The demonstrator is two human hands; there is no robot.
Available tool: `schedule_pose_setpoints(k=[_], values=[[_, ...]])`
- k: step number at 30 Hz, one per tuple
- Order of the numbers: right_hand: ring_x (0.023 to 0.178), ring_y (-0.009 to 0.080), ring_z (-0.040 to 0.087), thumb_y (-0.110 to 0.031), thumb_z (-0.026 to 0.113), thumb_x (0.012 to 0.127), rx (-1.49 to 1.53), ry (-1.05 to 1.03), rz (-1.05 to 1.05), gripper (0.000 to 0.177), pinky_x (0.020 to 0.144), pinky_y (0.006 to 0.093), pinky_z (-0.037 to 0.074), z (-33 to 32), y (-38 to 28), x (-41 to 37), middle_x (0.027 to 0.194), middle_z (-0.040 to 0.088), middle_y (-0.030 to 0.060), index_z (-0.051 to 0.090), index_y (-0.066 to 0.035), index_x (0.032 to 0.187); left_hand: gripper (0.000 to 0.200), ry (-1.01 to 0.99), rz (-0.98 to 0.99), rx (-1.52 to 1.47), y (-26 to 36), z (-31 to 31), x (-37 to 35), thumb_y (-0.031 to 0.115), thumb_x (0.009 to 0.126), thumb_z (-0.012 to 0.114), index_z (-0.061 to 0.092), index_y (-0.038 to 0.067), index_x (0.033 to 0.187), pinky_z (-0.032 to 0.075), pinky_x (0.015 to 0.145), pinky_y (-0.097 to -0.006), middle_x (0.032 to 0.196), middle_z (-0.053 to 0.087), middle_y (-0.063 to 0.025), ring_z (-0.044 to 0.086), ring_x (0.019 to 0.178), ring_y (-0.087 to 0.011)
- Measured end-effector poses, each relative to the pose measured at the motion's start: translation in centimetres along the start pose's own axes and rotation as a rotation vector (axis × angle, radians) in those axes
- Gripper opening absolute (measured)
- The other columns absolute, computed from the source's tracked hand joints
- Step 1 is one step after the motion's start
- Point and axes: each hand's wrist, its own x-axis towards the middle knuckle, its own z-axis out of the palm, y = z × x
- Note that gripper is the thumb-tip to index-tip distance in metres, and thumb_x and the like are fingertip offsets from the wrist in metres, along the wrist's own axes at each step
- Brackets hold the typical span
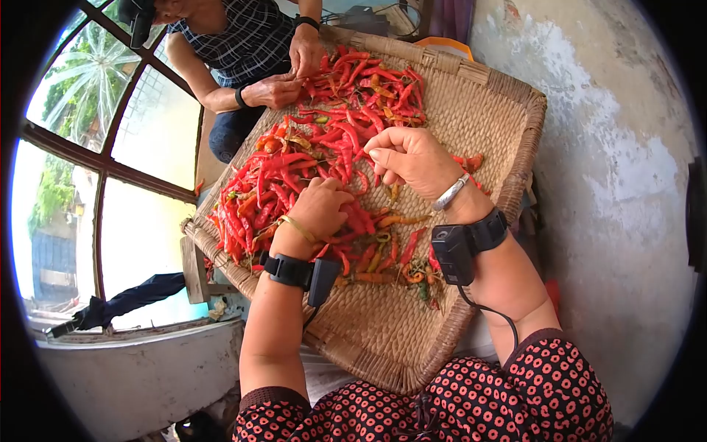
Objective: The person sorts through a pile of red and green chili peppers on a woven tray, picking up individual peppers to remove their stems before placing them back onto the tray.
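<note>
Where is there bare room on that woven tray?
The tray shows bare weave far right, between chili peppers and rim, and at the near corner between the forearms. It's crowded left and middle, around the left hand.

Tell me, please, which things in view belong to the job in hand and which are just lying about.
Apparently in use:
red peppers under the left hand
woven tray beneath them

Apparently lying about:
dark folded umbrella
orange-rimmed object

Left hand [317, 210] rests on red peppers [352, 131] (woven tray [471, 103] beneath)
</note>
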Motion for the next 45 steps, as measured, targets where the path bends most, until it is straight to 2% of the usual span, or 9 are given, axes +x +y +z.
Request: schedule_pose_setpoints(k=[8, 14, 22, 27, 29, 31, 35, 43, 45], values=[[0.057, 0.0052, 0.053, -0.015, 0.055, 0.085, -0.041, 0.006, 0.031, 0.016, 0.051, 0.0181, 0.043, 0.1, 0.1, 0.3, 0.071, 0.057, 0.0012, 0.058, -0.001, 0.093, 0.012, 0.028, 0.072, -0.094, -0.1, -1.5, -0.1, 0.006, 0.061, 0.062, 0.059, 0.005, 0.073, 0.041, 0.078, -0.0342, 0.080, 0.058, -0.0071, 0.052, 0.084, -0.0255], [0.057, 0.0052, 0.053, -0.014, 0.055, 0.085, -0.026, 0.003, 0.063, 0.016, 0.052, 0.0180, 0.043, 0.2, 0.0, 0.4, 0.071, 0.057, 0.0008, 0.058, -0.001, 0.093, 0.002, 0.397, -0.248, -0.754, -0.3, -2.9, -0.3, 0.002, 0.079, 0.059, 0.057, 0.002, 0.078, 0.038, 0.051, -0.0169, 0.067, 0.052, 0.0052, 0.044, 0.058, -0.0017], [0.058, 0.0053, 0.053, -0.013, 0.055, 0.084, -0.062, -0.002, 0.066, 0.016, 0.052, 0.0182, 0.044, 0.5, 0.2, 0.5, 0.070, 0.058, 0.0008, 0.058, -0.001, 0.093, 0.005, 0.291, -0.431, -1.087, -0.9, -3.1, 0.1, 0.007, 0.083, 0.057, 0.058, 0.002, 0.083, 0.038, 0.048, -0.0168, 0.065, 0.055, 0.0038, 0.046, 0.055, -0.0020], [0.058, 0.0057, 0.053, -0.014, 0.055, 0.084, -0.067, -0.008, 0.063, 0.016, 0.052, 0.0183, 0.044, 0.5, 0.2, 0.4, 0.071, 0.057, 0.0008, 0.058, -0.001, 0.093, 0.015, 0.579, -0.322, -1.315, 0.8, -3.3, 1.4, 0.008, 0.083, 0.057, 0.059, -0.001, 0.094, 0.044, 0.060, -0.0203, 0.084, 0.061, -0.0020, 0.054, 0.072, -0.0060], [0.059, 0.0057, 0.053, -0.014, 0.055, 0.084, -0.075, -0.007, 0.064, 0.016, 0.052, 0.0184, 0.044, 0.5, 0.3, 0.5, 0.071, 0.057, 0.0008, 0.058, -0.001, 0.093, 0.026, 0.463, -0.244, -1.104, -0.5, -2.1, 1.1, 0.011, 0.082, 0.059, 0.057, 0.002, 0.107, 0.045, 0.071, -0.0230, 0.094, 0.061, -0.0029, 0.055, 0.084, -0.0085], [0.059, 0.0057, 0.053, -0.013, 0.055, 0.084, -0.057, -0.012, 0.044, 0.016, 0.052, 0.0184, 0.044, 0.4, 0.6, 0.6, 0.071, 0.057, 0.0010, 0.058, 0.000, 0.093, 0.027, 0.183, -0.122, -0.461, -0.4, -1.8, 0.9, 0.011, 0.078, 0.061, 0.059, 0.005, 0.104, 0.045, 0.073, -0.0248, 0.096, 0.061, -0.0068, 0.057, 0.086, -0.0129], [0.059, 0.0055, 0.052, -0.013, 0.055, 0.084, -0.118, -0.004, 0.055, 0.016, 0.053, 0.0184, 0.044, 0.5, 0.6, 0.7, 0.072, 0.057, 0.0009, 0.058, 0.000, 0.093, 0.025, 0.096, 0.062, 0.064, 0.3, 0.5, 1.3, 0.010, 0.067, 0.061, 0.061, 0.007, 0.092, 0.044, 0.077, -0.0326, 0.088, 0.059, -0.0098, 0.054, 0.085, -0.0252], [0.055, 0.0084, 0.056, -0.013, 0.056, 0.081, -0.082, 0.021, -0.010, 0.017, 0.053, 0.0231, 0.048, 0.6, 0.7, 0.7, 0.068, 0.059, 0.0034, 0.060, 0.003, 0.086, 0.015, 0.050, -0.044, 0.256, 0.4, 0.2, 1.7, 0.010, 0.067, 0.060, 0.063, 0.007, 0.082, 0.046, 0.071, -0.0330, 0.079, 0.060, -0.0068, 0.056, 0.079, -0.0240], [0.055, 0.0085, 0.056, -0.013, 0.056, 0.080, -0.078, 0.027, -0.011, 0.017, 0.053, 0.0233, 0.048, 0.7, 0.8, 0.7, 0.068, 0.059, 0.0037, 0.060, 0.003, 0.086, 0.014, 0.254, -0.130, -0.107, 0.3, -0.8, 1.5, 0.019, 0.069, 0.061, 0.062, 0.008, 0.078, 0.047, 0.065, -0.0352, 0.076, 0.059, -0.0089, 0.057, 0.075, -0.0264]])
